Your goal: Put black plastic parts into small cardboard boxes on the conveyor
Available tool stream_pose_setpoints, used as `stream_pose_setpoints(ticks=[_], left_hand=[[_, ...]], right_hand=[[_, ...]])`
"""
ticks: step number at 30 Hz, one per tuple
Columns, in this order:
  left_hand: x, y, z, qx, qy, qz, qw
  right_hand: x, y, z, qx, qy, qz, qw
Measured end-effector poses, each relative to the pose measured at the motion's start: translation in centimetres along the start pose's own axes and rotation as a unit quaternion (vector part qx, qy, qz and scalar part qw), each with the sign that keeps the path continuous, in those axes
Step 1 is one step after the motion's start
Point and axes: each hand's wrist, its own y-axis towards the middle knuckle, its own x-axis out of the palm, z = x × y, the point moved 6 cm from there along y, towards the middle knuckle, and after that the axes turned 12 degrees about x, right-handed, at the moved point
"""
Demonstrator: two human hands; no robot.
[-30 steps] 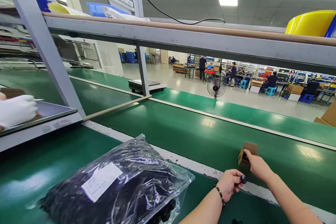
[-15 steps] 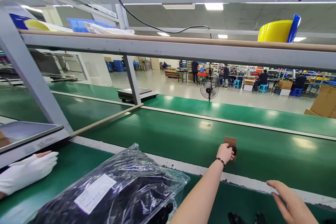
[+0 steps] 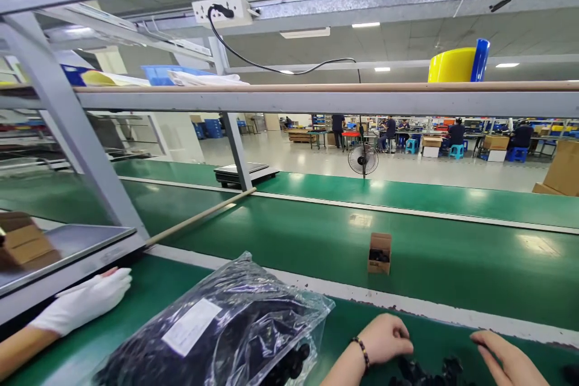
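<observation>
Between left grip (image 3: 384,338), closure unclear, and parted right grip (image 3: 509,359) lie black parts (image 3: 451,367).

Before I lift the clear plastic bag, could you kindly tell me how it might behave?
The plastic bag seems floppy, given its wrinkles; probably slippery, since it shines; and perhaps heavy, being bulged with black parts.

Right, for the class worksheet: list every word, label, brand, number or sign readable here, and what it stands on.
No text can be read.
White label on the plastic bag: too small and blurred.
Pale marking on the front edge of the flat-topped device at left: too blurred.
Small cardboard box: no print discernible.
</observation>
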Motion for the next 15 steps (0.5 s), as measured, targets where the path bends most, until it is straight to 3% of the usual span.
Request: stream_pose_setpoints(ticks=[3,5,9,15], left_hand=[[2.5,-1.0,0.9,0.041,0.089,-0.110,0.989],[3.1,-0.9,1.1,0.055,0.117,-0.143,0.981],[2.2,0.3,0.1,0.025,0.075,-0.094,0.992],[1.6,1.4,-1.2,0.025,0.056,-0.054,0.997]], right_hand=[[0.7,0.4,0.4,0.022,0.012,0.010,1.000],[1.3,0.4,1.4,0.045,0.012,0.013,0.999],[2.0,0.2,2.3,0.074,0.013,0.010,0.997],[2.2,0.3,0.5,0.060,0.029,-0.009,0.998]])
